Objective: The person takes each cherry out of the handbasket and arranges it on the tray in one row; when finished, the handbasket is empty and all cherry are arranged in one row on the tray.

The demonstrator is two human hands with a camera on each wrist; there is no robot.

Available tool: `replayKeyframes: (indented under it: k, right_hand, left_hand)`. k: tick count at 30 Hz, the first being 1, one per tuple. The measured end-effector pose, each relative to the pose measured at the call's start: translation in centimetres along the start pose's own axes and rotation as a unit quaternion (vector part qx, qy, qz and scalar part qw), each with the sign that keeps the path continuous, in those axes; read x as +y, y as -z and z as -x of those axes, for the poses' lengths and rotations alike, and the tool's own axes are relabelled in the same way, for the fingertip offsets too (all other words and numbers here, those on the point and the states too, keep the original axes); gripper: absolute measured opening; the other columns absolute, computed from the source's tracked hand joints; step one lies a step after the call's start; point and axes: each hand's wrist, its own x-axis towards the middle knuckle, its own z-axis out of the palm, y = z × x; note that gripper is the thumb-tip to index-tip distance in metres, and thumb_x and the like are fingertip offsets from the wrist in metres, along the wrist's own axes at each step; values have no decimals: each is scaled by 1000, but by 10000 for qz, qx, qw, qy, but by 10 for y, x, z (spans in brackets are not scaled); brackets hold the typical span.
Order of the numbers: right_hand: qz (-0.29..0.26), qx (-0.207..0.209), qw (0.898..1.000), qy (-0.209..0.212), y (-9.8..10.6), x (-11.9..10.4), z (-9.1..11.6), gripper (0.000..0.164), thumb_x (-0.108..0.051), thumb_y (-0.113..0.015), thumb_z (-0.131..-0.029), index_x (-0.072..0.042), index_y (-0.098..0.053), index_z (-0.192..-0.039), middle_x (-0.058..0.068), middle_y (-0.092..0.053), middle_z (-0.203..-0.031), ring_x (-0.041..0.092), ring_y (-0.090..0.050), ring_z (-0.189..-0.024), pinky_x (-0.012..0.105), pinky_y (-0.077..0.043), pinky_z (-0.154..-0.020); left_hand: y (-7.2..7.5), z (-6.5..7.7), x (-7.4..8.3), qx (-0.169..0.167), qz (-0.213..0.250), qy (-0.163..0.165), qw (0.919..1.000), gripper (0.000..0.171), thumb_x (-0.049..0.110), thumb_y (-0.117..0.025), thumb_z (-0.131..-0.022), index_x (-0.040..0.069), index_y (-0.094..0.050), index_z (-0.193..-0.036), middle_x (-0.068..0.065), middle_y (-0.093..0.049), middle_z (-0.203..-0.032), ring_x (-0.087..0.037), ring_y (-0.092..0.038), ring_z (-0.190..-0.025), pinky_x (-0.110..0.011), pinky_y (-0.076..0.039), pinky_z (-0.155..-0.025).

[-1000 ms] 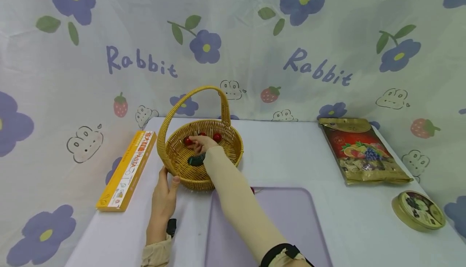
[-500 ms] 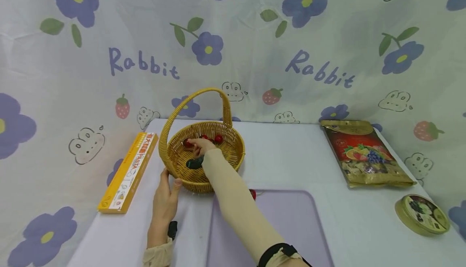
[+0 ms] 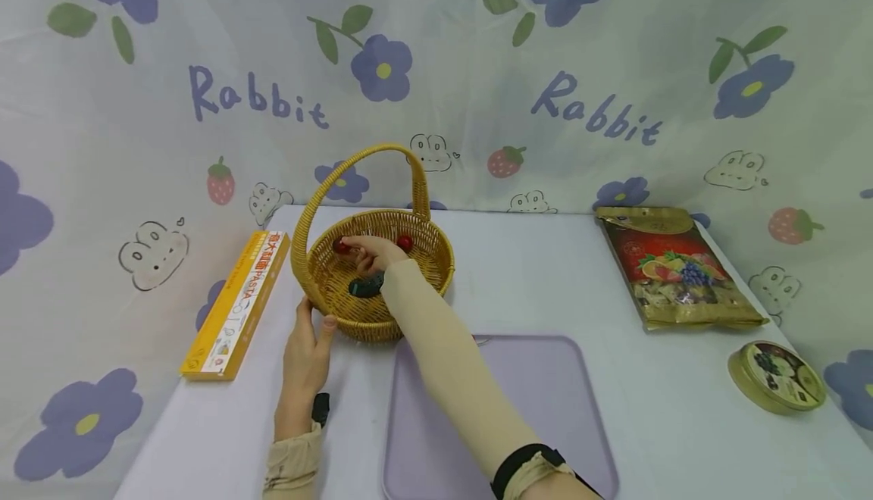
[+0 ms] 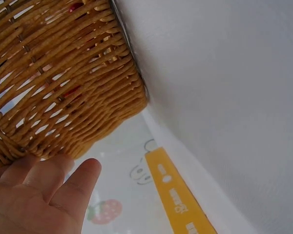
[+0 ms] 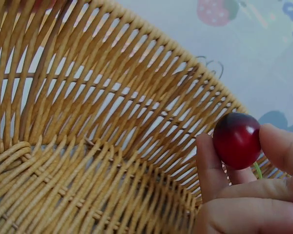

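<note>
My right hand (image 3: 373,254) reaches into the yellow wicker basket (image 3: 443,265) and pinches a dark red cherry (image 5: 237,141) between thumb and fingertips. In the right wrist view its green stem hangs down, close to the basket's inner wall. Another cherry (image 3: 405,243) lies farther right inside the basket. At the basket's near left side, my left hand (image 3: 307,356) touches the outer wall below the handle. The left wrist view shows its fairly straight fingers (image 4: 78,187) against the weave.
A lilac tray (image 3: 539,409) lies under my right forearm. Left of the basket is a yellow pasta box (image 3: 235,307). A red and gold fruit-print bag (image 3: 682,269) and a round gold tin (image 3: 777,379) are at the right. A printed curtain hangs behind.
My right hand keeps its pinch on the cherry near the basket's left inner side, with only a slight shift. The left hand stays at the outer wall. The head view tilts a little.
</note>
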Motion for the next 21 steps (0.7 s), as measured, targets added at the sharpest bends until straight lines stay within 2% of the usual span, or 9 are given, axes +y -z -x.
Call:
replayKeyframes:
  k: [2, 5, 9, 11, 15, 18, 21]
  right_hand:
    - [-17, -54, 10000, -52, 3, -2, -4, 15, -27, -52, -101, -14, -59, -103, -5, -28, -48, 3, -18, -39, 17, -17, -38]
    - [-26, -84, 9999, -64, 6, -5, 0, 16, -28, -55, -100, -13, -58, -96, -5, -30, -48, 3, -20, -38, 18, -18, -37]
    - [-212, -86, 9997, 60, 10, -8, 10, 20, -28, -58, -98, -12, -65, -109, -5, -36, -52, 2, -22, -39, 16, -18, -37]
    - [-331, -173, 9991, 221, 12, -11, 17, 24, -25, -58, -98, -12, -64, -117, -4, -45, -58, 2, -23, -39, 16, -19, -37]
    - [-460, -455, 9962, 585, 21, -22, 36, 31, -22, -54, -100, -15, -56, -130, 2, -61, -84, 0, -24, -39, 14, -19, -38]
    - [-538, -574, 9942, 733, 29, -29, 49, 36, -20, -51, -102, -18, -50, -138, 6, -64, -106, 0, -26, -37, 13, -19, -36]
    - [-617, -620, 9926, 843, 37, -34, 59, 41, -18, -50, -102, -18, -45, -142, 8, -63, -112, -1, -26, -36, 12, -19, -36]
  left_hand:
    - [0, 0, 1, -24, -15, 17, 10000, 71, 45, -34, -104, -1, -13, -154, -27, -23, -157, -49, -27, -141, -62, -25, -113]
    - [1, -1, 0, -6, -31, -37, 10000, 70, 44, -35, -104, -1, -14, -153, -28, -23, -157, -49, -27, -141, -62, -25, -113]
    - [0, -2, -2, 70, -25, -144, 9999, 70, 44, -35, -104, -1, -15, -153, -28, -24, -156, -50, -28, -140, -63, -26, -112]
    - [-1, -2, -3, 84, -13, -173, 9998, 70, 44, -35, -103, 0, -15, -153, -27, -24, -156, -50, -28, -140, -63, -26, -112]
    - [-2, -3, -2, 43, 16, -179, 9998, 70, 44, -36, -103, 0, -15, -154, -27, -23, -157, -50, -26, -141, -62, -24, -113]
    - [-2, -3, -2, 2, 25, -126, 9999, 69, 43, -35, -104, 1, -14, -154, -27, -21, -157, -50, -24, -142, -63, -23, -113]
    - [-2, -3, -3, -2, 57, -106, 9999, 68, 42, -34, -104, 1, -13, -154, -27, -20, -157, -50, -23, -142, -64, -22, -113]
